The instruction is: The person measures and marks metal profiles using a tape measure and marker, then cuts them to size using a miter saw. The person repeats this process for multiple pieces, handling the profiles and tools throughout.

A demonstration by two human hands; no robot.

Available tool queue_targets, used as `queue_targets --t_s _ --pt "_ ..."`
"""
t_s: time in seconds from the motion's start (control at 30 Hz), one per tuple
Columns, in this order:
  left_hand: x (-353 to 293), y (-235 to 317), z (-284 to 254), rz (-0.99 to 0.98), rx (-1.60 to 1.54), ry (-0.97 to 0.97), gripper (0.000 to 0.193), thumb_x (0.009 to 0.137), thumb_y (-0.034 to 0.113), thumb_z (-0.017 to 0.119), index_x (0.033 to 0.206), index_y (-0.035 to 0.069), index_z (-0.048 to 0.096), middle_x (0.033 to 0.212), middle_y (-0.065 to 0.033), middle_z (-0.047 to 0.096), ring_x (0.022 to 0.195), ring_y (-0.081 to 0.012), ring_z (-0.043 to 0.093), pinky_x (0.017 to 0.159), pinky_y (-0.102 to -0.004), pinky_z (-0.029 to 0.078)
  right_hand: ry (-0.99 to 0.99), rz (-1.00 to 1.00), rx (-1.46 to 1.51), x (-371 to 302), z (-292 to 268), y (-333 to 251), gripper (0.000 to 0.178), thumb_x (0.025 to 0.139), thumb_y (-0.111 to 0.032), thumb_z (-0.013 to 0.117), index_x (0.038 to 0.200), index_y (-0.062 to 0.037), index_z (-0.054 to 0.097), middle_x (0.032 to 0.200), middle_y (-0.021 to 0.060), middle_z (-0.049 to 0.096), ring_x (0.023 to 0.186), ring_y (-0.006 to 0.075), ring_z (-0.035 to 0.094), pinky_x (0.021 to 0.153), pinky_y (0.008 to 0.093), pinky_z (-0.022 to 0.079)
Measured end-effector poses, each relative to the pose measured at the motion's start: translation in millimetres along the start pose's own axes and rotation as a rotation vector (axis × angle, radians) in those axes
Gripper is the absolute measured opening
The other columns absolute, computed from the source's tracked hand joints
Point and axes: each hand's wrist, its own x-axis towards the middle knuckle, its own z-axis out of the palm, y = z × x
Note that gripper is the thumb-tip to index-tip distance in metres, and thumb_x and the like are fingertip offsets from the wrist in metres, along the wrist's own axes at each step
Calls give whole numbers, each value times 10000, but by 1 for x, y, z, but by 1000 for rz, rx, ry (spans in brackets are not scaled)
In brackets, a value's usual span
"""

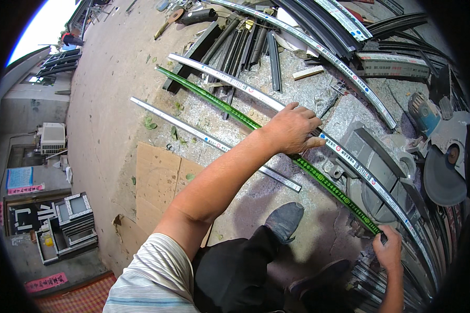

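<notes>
My left hand (293,129) is closed over a long pale metal profile strip (352,160) covered with printed film, thumb on its near side. Passing under that wrist, a green measuring tape blade (334,192) with marks runs nearly parallel to the strip. Pinched in my right hand (389,248) is the near right end of the tape; a small dark part shows at the fingers, but I cannot tell whether it is the case. A shorter silver profile (282,178) lies on the ground to the near side of the tape.
A cut-off saw with a large grey disc (444,175) and grey base (368,151) stands at right. Dark profile offcuts (240,44) lie ahead. More long profiles (329,26) are stacked at far right. Flattened cardboard (154,177) lies at left, near my shoe (284,221).
</notes>
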Motion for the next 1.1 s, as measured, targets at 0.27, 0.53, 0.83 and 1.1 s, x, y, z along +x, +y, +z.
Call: queue_targets --t_s 0.27,0.53,0.83,1.1 --pt "3 9 -7 19 -21 -25 763 1021 724 578 1302 29 721 1214 -175 714 1244 -355 664 1200 -534 406 36 -16 12 16 -15 16 240 872 -28 653 1086 52 728 950 234 715 883 418 706 839 456 543" --pt "1 8 -9 91 -55 10 840 836 724 790 1291 22 725 1253 -153 717 1255 -343 655 1190 -486 428 29 34 48 35 -22 25 226 889 -31 664 1085 73 707 958 243 709 894 402 702 857 433 539" --pt "8 8 -3 27 108 -119 633 847 379 901 1377 111 681 1276 -95 701 1304 -307 634 1205 -487 424 76 -58 30 49 -21 35 230 896 -27 659 1099 76 693 978 261 714 912 411 709 855 443 536" --pt "5 -4 12 50 116 -40 438 926 295 817 1311 126 696 1220 -79 715 1233 -305 673 1126 -474 473 50 -25 15 64 -22 20 232 908 -44 665 1099 82 703 996 274 730 932 415 722 881 429 541"
